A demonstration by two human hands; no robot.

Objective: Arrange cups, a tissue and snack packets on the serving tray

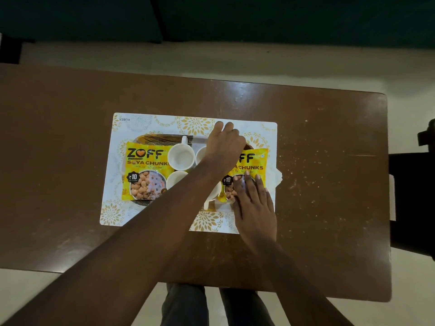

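A dark striped serving tray [157, 139] lies on a white and gold placemat [141, 121]. One yellow soya chunks packet [146, 172] covers its left side, a second packet [255, 163] its right. Between them stand several white cups; one cup [180, 157] is in full view, the rest are partly hidden by my left forearm. A white tissue [278, 177] pokes out from under the right packet. My left hand [223, 144] reaches across to the tray's far right edge with its fingers curled. My right hand [253, 201] lies flat, fingers spread, on the right packet's lower part.
The placemat sits mid-way on a scratched brown table [329, 161], whose right edge is near a dark chair [414, 196]. My legs [211, 307] show below the table's near edge. Pale floor lies beyond the far edge.
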